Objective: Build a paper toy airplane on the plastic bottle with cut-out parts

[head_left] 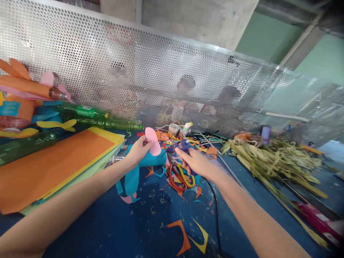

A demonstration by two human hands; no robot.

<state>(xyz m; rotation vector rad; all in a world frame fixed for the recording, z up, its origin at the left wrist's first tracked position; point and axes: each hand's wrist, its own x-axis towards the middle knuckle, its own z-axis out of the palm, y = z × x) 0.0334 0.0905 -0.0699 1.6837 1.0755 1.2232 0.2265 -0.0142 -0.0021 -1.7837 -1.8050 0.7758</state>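
Pink paper piece (pixel 153 142): flat, elongated, round-ended; pinched in the left hand (pixel 138 153), at 9 o'clock from the blue glue gun (pixel 184 144). Right hand (pixel 198 163): fingers wrapped around the glue gun. Blue paper-covered bottle (pixel 151 160): at 6 o'clock from the pink paper piece. Green bottle label (pixel 87 111): at 10 o'clock; print illegible.

Head view, forward and down over near table (pixel 107 225); depth beyond mesh (pixel 153 68) unclear.
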